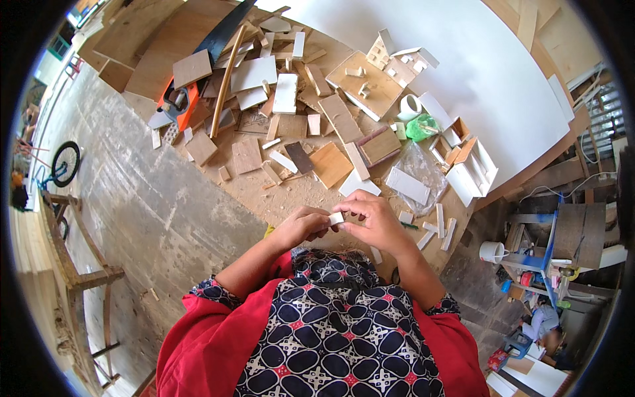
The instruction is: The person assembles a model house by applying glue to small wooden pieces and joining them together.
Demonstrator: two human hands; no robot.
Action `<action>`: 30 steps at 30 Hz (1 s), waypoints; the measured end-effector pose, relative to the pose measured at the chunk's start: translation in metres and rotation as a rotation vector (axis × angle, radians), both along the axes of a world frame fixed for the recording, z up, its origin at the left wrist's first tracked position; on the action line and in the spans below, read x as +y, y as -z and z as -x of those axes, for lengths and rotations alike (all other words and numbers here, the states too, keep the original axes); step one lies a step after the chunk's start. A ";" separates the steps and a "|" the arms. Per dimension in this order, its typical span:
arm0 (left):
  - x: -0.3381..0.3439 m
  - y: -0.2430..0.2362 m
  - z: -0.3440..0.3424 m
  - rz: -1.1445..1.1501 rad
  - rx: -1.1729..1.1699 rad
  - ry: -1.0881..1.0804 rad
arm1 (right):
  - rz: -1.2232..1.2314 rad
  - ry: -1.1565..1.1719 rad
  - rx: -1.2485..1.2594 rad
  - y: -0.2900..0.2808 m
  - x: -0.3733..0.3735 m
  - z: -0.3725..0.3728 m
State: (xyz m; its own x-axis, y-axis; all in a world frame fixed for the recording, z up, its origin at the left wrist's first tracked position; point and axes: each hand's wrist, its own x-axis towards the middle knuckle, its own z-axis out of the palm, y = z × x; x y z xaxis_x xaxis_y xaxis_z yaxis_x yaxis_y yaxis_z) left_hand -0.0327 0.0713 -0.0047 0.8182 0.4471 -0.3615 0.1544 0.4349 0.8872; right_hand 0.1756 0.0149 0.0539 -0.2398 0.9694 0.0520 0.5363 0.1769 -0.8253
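Note:
Close to my body, over the near edge of the wooden work surface, both hands meet on a small white block [337,218]. My left hand [307,223] pinches its left side with fingers curled. From the other side, my right hand [372,218] grips it between thumb and fingers. Just beyond my hands lies a white flat piece [359,185]. Thin white strips [441,225] and a dark green slim object [409,225] rest to the right of my right hand. The block's underside is hidden by my fingers.
Loose wood offcuts [284,126] cover the work surface. An orange-handled saw [177,104] lies far left. A small wooden house model [383,66], a roll of white tape [410,106] and a green bundle [422,128] stand far right. A wooden bench [86,278] is at left; a person [542,325] sits lower right.

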 end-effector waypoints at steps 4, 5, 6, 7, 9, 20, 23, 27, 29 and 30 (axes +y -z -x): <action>0.003 0.013 -0.002 0.117 -0.036 0.046 | 0.042 -0.014 0.004 0.005 0.001 -0.001; 0.003 0.014 -0.002 0.160 -0.040 0.054 | 0.065 -0.012 0.012 0.006 0.001 -0.001; 0.003 0.014 -0.001 0.169 -0.042 0.056 | 0.096 -0.008 0.028 0.006 0.001 -0.001; 0.003 0.012 -0.002 0.178 -0.044 0.060 | 0.127 -0.001 0.043 0.005 0.001 -0.001; 0.003 0.007 -0.003 0.170 -0.035 0.076 | 0.171 0.007 0.065 0.005 0.001 -0.001; 0.001 -0.003 -0.009 0.036 0.090 0.059 | 0.269 0.035 0.177 0.013 -0.002 -0.005; -0.006 0.002 -0.013 -0.458 0.124 -0.056 | 0.291 0.085 0.220 0.008 -0.004 -0.004; -0.009 -0.018 -0.016 -0.775 0.269 -0.080 | 0.225 0.193 0.171 0.013 -0.010 -0.003; -0.010 -0.023 -0.017 -0.841 0.275 -0.109 | 0.178 0.214 0.176 0.012 -0.011 0.000; -0.011 -0.024 -0.017 -0.864 0.271 -0.117 | 0.184 0.215 0.186 0.013 -0.011 -0.001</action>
State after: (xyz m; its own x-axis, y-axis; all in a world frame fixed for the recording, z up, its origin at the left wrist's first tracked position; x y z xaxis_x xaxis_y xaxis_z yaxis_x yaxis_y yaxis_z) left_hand -0.0153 0.0607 0.0197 0.6864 0.7264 -0.0354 0.4019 -0.3383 0.8509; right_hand 0.1764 0.0034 0.0410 -0.0320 0.9940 -0.1049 0.3820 -0.0848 -0.9203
